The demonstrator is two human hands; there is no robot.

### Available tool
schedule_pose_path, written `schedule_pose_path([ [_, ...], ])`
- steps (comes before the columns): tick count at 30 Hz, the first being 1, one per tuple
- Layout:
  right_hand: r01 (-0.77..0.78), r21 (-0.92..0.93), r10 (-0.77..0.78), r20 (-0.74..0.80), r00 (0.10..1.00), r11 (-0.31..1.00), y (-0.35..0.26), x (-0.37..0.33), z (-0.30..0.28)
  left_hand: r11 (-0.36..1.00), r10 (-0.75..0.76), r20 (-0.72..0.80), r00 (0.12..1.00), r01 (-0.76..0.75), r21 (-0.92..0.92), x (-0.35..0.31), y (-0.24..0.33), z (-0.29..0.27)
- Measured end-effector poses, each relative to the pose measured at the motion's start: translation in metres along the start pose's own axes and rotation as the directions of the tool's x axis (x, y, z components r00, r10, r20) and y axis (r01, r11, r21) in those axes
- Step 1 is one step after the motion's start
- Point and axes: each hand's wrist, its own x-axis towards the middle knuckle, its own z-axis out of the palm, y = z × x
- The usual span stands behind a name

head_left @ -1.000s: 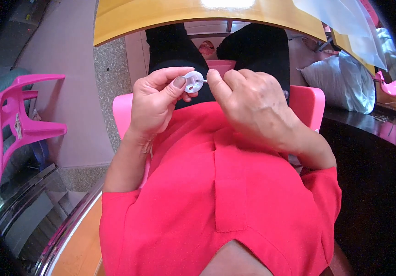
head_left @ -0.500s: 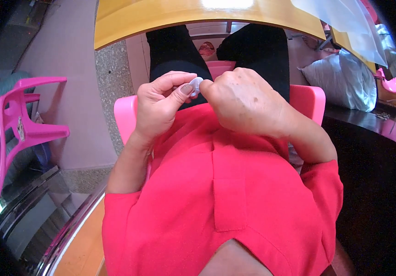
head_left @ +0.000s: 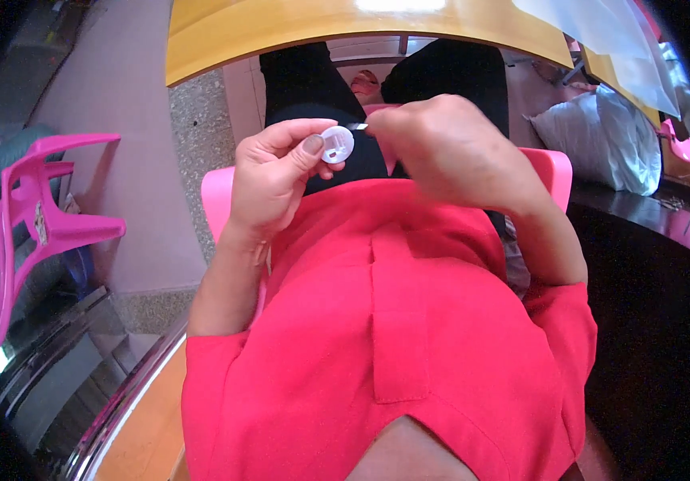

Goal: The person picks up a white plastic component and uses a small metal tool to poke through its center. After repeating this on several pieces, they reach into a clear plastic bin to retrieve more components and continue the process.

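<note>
My left hand pinches a small round white plastic disc between thumb and fingers, its flat side facing up. Small cutouts or raised shapes show on the disc. To the right of it, my right hand is closed in a fist, blurred by motion. A thin, shiny, blade-like tip pokes out of its fingers just beyond the disc's upper right edge. The rest of that tool is hidden in the fist. Both hands hover over my lap, in front of the red shirt.
A yellow tabletop spans the far side, above my knees. On the left, a pink plastic stool lies against the wall. A white sack stands at the right, under a hanging translucent sheet. I sit on a pink chair.
My right hand has moved a little up and right, away from the disc, uncovering the blade-like tip. The disc has turned so that its face now shows.
</note>
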Motion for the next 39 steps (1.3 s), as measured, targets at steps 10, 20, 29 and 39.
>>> schedule_pose_path([
  [10,-0.085,0.114,0.080,0.055,0.995,0.990,0.038,-0.022,0.000,0.977,0.190,-0.083,0.978,-0.180,0.114,0.019,0.035,0.003],
  [20,-0.116,0.182,0.113,0.026,0.993,0.976,0.047,-0.029,0.001,0.300,0.806,0.076,0.588,-0.516,0.802,0.205,0.272,0.017],
  [29,-0.156,0.239,0.144,0.066,0.987,0.958,0.069,-0.038,0.013,-0.054,0.691,0.345,0.635,-0.431,0.901,0.251,0.110,0.011],
  [39,-0.151,0.261,0.132,0.091,0.987,0.953,0.057,-0.037,0.013,-0.093,0.670,0.208,0.712,-0.198,0.976,0.287,0.054,-0.023],
])
